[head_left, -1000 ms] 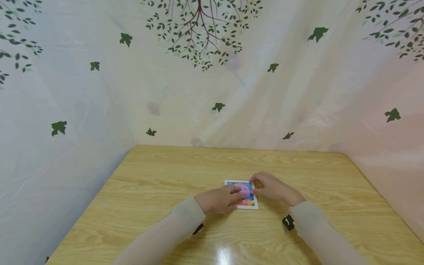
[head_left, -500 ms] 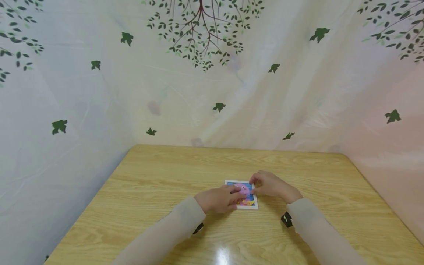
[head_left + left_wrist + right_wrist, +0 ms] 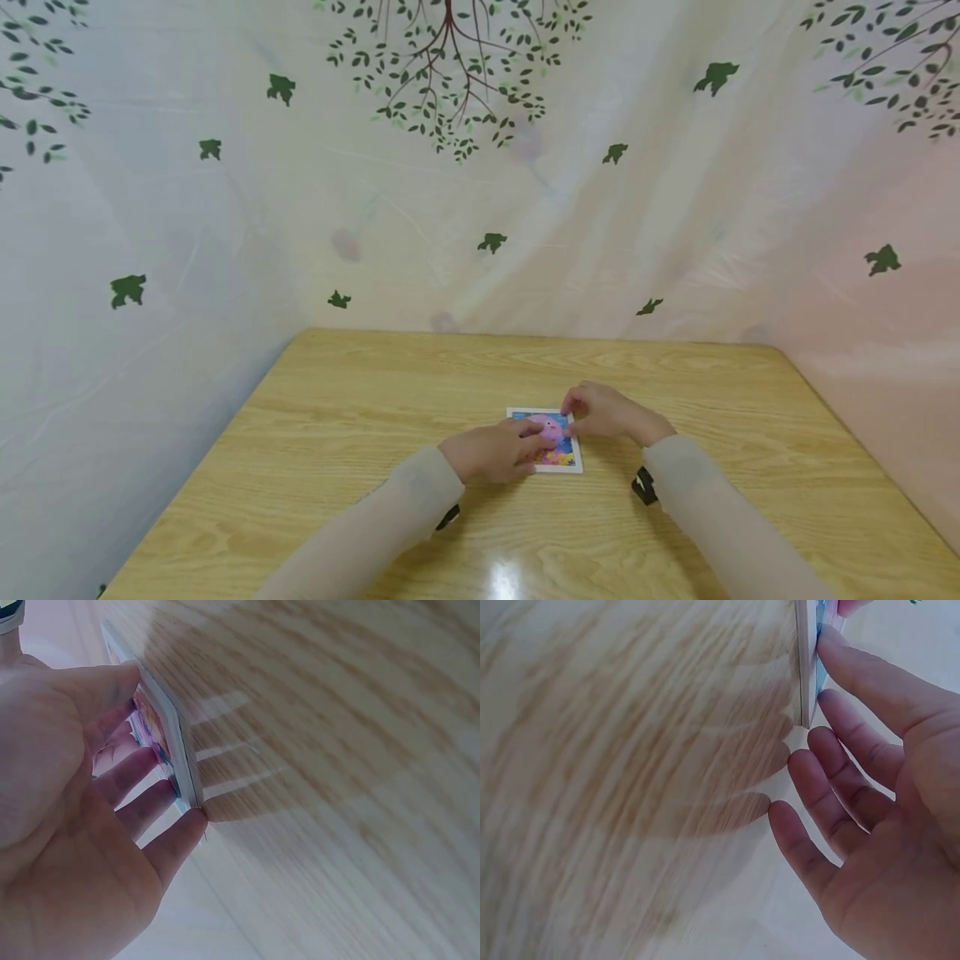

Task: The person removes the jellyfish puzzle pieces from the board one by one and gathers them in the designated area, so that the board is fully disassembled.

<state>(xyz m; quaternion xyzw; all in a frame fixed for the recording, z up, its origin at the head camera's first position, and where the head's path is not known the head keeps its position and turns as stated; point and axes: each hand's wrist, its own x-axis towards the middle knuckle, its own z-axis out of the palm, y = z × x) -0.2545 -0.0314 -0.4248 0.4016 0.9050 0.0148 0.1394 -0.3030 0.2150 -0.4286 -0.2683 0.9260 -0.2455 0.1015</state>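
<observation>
A small square picture board [image 3: 573, 457] with a white border lies flat on the wooden table. Its print shows a pink round creature on blue, with yellow and pink below. My left hand [image 3: 491, 452] rests across the board's left half, fingers spread over the print and hiding part of it. In the left wrist view, the thumb and little fingertip sit at the edge of the board [image 3: 171, 727]. My right hand [image 3: 611, 412] is at the board's right side. Its thumb and index fingertip touch the print near a corner, and the other fingertips [image 3: 781, 814] rest on the table beside it.
The light wood table [image 3: 360, 392] runs back to a pale curtain [image 3: 420, 217] printed with branches and green birds. More curtain hangs along both sides. Black wrist devices [image 3: 643, 486] show under the sleeves.
My right wrist has shifted slightly left and away from me, its fingertips staying at the board's right edge. The left hand and the board look still.
</observation>
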